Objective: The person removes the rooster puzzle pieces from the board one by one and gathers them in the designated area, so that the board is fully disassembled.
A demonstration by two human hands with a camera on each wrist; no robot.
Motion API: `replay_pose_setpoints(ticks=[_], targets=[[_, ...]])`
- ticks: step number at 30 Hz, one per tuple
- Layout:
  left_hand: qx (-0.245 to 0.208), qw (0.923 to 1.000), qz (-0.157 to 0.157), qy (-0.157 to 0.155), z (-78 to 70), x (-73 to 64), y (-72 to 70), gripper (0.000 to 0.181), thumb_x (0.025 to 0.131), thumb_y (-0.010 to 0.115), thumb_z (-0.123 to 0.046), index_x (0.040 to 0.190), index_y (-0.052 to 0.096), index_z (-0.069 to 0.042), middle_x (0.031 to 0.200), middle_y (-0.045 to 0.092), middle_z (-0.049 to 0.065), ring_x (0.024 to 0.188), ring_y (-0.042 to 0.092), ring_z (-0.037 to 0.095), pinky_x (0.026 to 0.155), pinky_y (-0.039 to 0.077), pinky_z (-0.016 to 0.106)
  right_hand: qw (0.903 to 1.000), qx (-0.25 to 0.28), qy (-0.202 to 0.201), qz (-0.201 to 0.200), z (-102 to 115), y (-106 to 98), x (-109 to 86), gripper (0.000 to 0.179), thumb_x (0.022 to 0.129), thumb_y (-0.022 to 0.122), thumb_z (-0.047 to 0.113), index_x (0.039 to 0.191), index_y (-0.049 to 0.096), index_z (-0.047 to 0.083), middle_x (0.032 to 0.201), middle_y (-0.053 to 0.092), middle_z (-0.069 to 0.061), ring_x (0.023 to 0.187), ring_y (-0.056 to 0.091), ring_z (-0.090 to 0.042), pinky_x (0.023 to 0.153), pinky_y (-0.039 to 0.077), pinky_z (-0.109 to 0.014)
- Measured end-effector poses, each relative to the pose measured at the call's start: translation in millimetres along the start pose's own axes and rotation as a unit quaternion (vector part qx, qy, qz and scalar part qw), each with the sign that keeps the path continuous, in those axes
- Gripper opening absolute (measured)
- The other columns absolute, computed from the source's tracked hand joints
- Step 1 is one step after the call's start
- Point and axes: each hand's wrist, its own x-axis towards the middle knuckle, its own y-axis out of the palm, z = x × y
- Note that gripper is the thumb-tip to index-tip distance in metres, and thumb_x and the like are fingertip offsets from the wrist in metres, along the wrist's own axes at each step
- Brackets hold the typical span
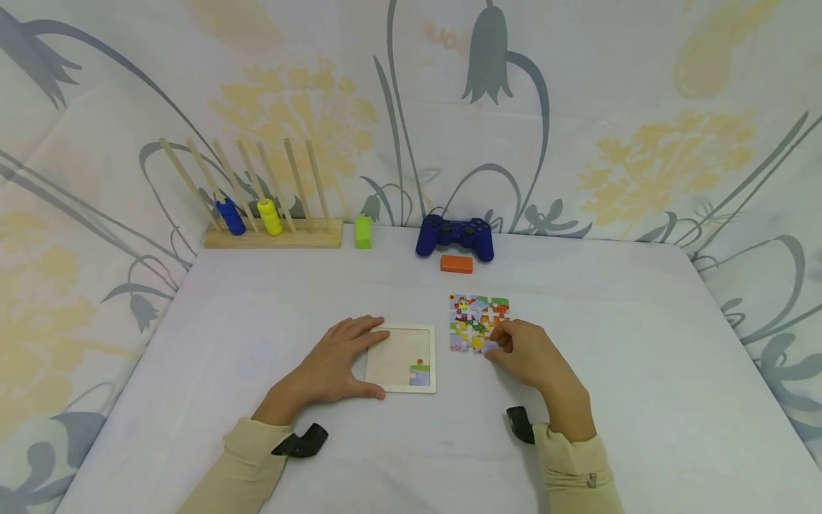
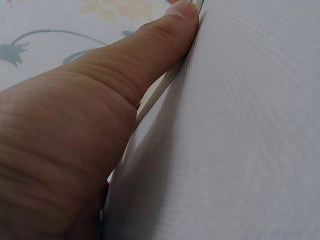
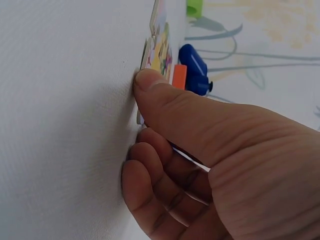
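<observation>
In the head view my left hand (image 1: 335, 360) rests on the left side of a shallow wooden puzzle tray (image 1: 432, 357), fingers spread and fairly straight. Its thumb (image 2: 167, 35) lies along the tray's edge in the left wrist view. One green and purple puzzle piece (image 1: 420, 375) sits in the tray's lower right corner. To the right of the tray, several colourful puzzle pieces (image 1: 464, 327) lie in a loose square. My right hand (image 1: 526, 350) is at that square's lower right, pinching a puzzle piece (image 3: 140, 118) between thumb and fingers; the hand hides most of it.
Behind the pieces lie an orange block (image 1: 457, 264) and a dark blue game controller (image 1: 454, 235). A green block (image 1: 362, 233) stands farther left, beside a wooden peg rack (image 1: 276, 241) with blue and yellow beads. Patterned fabric (image 1: 411, 143) rises behind the white tabletop (image 1: 655, 357).
</observation>
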Motion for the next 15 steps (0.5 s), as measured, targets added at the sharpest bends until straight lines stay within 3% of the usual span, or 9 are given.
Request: replay_pose_setpoints(ticks=[15], targets=[[0.0, 1.0, 0.003, -0.003, -2.0, -0.3, -1.7, 0.097, 0.073, 0.084, -0.061, 0.151, 0.05, -0.015, 0.165, 0.037, 0.005, 0.156, 0.028, 0.031, 0.129, 0.02, 0.054, 1.0, -0.003, 0.002, -0.003, 0.0, 1.0, 0.7, 0.018, 0.091, 0.076, 0.016, 0.1, 0.068, 0.003, 0.095, 0.068, -0.006, 0.089, 0.061, -0.02, 0.08, 0.053, -0.036]])
